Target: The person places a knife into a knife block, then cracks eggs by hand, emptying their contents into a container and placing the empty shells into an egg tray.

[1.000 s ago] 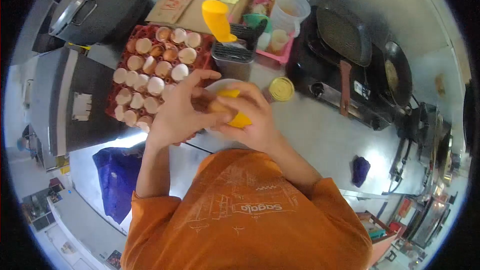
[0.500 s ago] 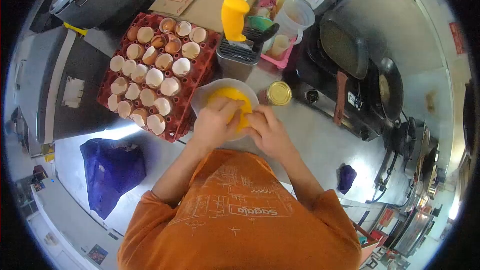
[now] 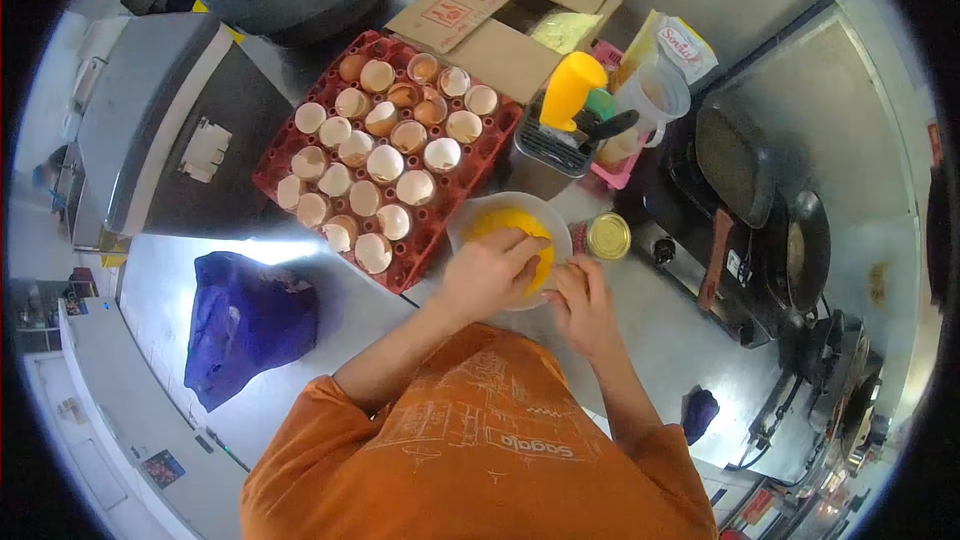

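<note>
A white plastic bowl (image 3: 462,223) with yellow beaten-looking egg (image 3: 508,218) inside stands on the steel counter. My left hand (image 3: 490,272) is over its near left side, fingers bent together above the egg. Whatever those fingers hold, if anything, is hidden. At the bowl's right edge is my right hand (image 3: 583,308), with thumb and fingers pinched close to the rim; what is between them cannot be made out. To the left, a red egg tray (image 3: 425,260) carries several emptied eggshells (image 3: 385,163) and a few brown ones.
A gold-lidded jar (image 3: 608,236) stands right of the bowl. Behind are a metal holder (image 3: 540,168) with a yellow-handled tool (image 3: 572,85), a clear jug (image 3: 655,90) and a cardboard box (image 3: 510,55). Pans (image 3: 735,165) rest on a black stove at right; a purple bag (image 3: 250,320) lies left.
The view has shifted, so the scene sits further right in the picture. My right hand has drawn slightly away from the left one, at the bowl's edge. My left hand remains over the bowl.
</note>
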`<state>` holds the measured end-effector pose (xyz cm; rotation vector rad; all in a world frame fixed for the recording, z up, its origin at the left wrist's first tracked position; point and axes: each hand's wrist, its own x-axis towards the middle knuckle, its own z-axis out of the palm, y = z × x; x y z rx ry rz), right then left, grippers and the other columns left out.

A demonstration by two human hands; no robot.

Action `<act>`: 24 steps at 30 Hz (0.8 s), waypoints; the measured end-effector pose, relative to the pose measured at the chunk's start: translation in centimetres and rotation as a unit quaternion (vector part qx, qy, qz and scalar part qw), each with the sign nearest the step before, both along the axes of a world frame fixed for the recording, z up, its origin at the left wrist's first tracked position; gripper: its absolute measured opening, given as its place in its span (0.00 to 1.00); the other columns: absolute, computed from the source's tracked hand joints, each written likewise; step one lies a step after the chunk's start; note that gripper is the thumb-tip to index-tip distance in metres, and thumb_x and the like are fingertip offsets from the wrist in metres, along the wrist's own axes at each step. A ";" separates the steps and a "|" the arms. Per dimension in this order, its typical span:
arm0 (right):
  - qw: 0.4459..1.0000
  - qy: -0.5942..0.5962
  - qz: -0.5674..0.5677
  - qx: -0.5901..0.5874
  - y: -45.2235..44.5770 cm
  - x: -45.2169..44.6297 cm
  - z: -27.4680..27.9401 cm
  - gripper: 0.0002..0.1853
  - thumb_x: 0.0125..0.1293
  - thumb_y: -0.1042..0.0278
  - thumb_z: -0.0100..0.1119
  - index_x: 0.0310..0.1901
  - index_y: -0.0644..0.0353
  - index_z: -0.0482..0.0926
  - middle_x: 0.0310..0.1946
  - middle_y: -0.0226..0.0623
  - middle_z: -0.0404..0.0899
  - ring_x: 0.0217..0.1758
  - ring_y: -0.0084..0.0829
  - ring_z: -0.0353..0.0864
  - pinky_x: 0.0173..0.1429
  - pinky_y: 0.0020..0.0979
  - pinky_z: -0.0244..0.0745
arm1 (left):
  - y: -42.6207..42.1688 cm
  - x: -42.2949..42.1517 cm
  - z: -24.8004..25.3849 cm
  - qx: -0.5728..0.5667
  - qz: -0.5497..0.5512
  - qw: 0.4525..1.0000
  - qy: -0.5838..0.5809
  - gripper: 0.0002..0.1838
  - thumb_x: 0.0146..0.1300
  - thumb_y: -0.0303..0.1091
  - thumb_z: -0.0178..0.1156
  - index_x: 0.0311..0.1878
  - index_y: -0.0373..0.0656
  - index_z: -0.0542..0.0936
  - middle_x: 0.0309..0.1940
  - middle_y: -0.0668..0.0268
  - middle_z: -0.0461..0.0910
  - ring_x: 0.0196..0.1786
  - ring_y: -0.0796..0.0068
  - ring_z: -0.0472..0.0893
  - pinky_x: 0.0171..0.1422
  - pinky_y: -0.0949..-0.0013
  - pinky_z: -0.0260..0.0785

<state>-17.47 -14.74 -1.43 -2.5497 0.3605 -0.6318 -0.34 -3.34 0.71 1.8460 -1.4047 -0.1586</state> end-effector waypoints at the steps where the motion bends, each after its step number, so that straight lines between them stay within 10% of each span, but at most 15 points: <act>1: 0.999 -0.032 0.001 -0.011 0.0 0.0 0.3 0.23 0.58 0.67 0.73 0.55 0.58 0.79 0.54 0.48 0.72 0.51 0.50 0.80 0.51 0.43 0.81 | 0.0 0.0 0.0 -0.002 -0.008 1.000 -0.001 0.14 0.58 0.30 0.67 0.49 0.47 0.83 0.36 0.60 0.81 0.37 0.54 0.83 0.39 0.54 0.79; 11: 0.993 -0.071 -0.025 0.095 0.9 1.0 2.1 0.28 0.54 0.73 0.74 0.57 0.61 0.76 0.55 0.50 0.69 0.54 0.51 0.78 0.57 0.44 0.78 | 0.2 0.1 -0.2 0.011 -0.003 1.000 0.009 0.17 0.57 0.27 0.66 0.51 0.46 0.82 0.37 0.59 0.82 0.41 0.55 0.84 0.41 0.58 0.79; 16: 0.992 -0.053 -0.009 0.116 -0.3 4.2 5.3 0.27 0.53 0.78 0.69 0.57 0.61 0.76 0.54 0.49 0.71 0.51 0.47 0.80 0.54 0.40 0.79 | 0.6 1.1 2.5 -0.015 -0.022 0.965 0.260 0.22 0.54 0.21 0.69 0.55 0.40 0.80 0.50 0.54 0.80 0.50 0.56 0.84 0.54 0.60 0.80; 24: 0.962 -0.047 0.046 0.264 -0.9 6.0 6.8 0.23 0.50 0.76 0.72 0.50 0.64 0.79 0.44 0.44 0.79 0.46 0.42 0.83 0.45 0.35 0.81 | 2.2 2.9 2.4 -0.053 -0.069 0.990 0.107 0.24 0.52 0.25 0.74 0.55 0.39 0.82 0.54 0.54 0.81 0.56 0.56 0.83 0.60 0.61 0.78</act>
